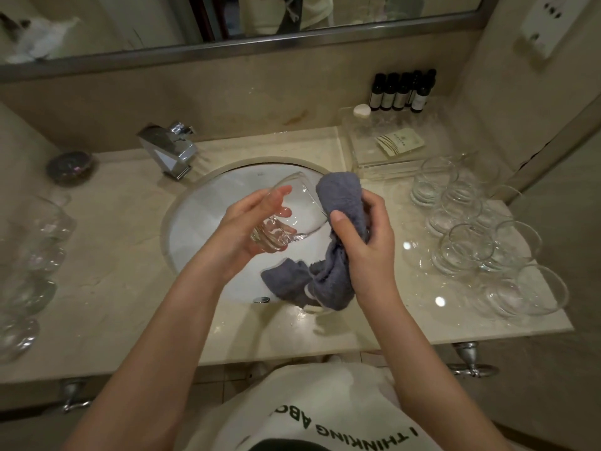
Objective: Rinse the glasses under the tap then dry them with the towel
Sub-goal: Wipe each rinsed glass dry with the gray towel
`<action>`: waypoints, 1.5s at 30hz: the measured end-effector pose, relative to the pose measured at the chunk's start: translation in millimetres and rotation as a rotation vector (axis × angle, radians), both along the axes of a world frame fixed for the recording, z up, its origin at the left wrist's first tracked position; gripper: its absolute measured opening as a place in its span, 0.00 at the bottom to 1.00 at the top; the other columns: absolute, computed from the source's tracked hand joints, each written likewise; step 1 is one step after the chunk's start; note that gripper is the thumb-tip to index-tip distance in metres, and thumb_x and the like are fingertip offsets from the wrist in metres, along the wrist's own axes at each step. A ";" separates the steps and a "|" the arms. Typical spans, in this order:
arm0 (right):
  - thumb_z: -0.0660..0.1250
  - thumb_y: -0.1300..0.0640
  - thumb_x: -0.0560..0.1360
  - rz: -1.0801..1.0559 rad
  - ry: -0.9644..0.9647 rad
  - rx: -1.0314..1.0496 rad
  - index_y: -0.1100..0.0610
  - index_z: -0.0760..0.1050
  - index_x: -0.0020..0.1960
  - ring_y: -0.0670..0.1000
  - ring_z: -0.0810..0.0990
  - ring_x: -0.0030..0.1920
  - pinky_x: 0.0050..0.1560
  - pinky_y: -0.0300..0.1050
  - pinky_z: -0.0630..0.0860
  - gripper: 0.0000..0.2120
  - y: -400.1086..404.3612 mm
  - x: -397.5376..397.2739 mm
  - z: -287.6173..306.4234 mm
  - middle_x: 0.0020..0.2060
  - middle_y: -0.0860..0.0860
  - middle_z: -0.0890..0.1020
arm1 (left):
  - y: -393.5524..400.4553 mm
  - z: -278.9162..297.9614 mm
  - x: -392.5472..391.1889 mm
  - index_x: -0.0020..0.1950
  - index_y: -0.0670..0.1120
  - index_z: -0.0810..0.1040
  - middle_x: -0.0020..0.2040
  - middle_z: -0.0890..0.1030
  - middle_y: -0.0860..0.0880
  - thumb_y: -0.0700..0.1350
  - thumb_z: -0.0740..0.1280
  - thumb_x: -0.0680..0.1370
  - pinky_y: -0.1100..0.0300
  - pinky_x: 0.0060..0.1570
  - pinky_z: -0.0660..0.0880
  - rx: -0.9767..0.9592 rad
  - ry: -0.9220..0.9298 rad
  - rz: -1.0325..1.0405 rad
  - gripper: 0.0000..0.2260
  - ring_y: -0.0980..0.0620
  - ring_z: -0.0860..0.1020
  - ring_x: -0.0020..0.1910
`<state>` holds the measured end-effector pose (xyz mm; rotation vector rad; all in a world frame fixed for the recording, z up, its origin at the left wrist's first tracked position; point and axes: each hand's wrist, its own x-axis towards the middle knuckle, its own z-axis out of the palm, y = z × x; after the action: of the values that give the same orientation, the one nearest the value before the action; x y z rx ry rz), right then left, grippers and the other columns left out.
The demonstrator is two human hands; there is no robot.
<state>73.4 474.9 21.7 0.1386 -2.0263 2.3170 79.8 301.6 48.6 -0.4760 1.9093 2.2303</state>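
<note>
While the left hand grips a tilted glass over the sink, the right hand clutches the grey towel against its rim. Risk: wet glass slipping into the basin, or knocking the glasses crowding the surface.
</note>
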 end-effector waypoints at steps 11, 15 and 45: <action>0.72 0.36 0.62 0.415 -0.002 0.466 0.44 0.73 0.67 0.39 0.78 0.59 0.62 0.41 0.74 0.34 -8.4 9.1 -3.4 0.58 0.41 0.81 | 17.1 2.7 -18.4 0.43 0.41 0.79 0.36 0.81 0.53 0.57 0.66 0.78 0.62 0.37 0.71 -0.395 0.128 0.154 0.19 0.58 0.77 0.32; 0.75 0.44 0.64 0.520 -0.164 0.254 0.48 0.76 0.65 0.42 0.79 0.59 0.66 0.48 0.72 0.31 -10.6 6.3 -9.2 0.57 0.45 0.83 | 20.4 -3.4 -23.3 0.33 0.51 0.78 0.31 0.81 0.54 0.58 0.71 0.68 0.56 0.44 0.75 -0.529 0.257 0.083 0.11 0.50 0.82 0.36; 0.72 0.55 0.67 0.460 -0.263 0.112 0.56 0.80 0.58 0.54 0.83 0.54 0.62 0.57 0.75 0.19 -17.4 0.9 -27.7 0.51 0.54 0.85 | 26.2 -21.3 -12.8 0.53 0.49 0.81 0.46 0.84 0.48 0.59 0.76 0.68 0.57 0.43 0.79 0.087 -0.191 0.123 0.20 0.48 0.82 0.46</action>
<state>74.4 457.6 -6.0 0.3583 -2.4761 2.5953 67.0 327.9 27.3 -0.7815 1.7241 2.2389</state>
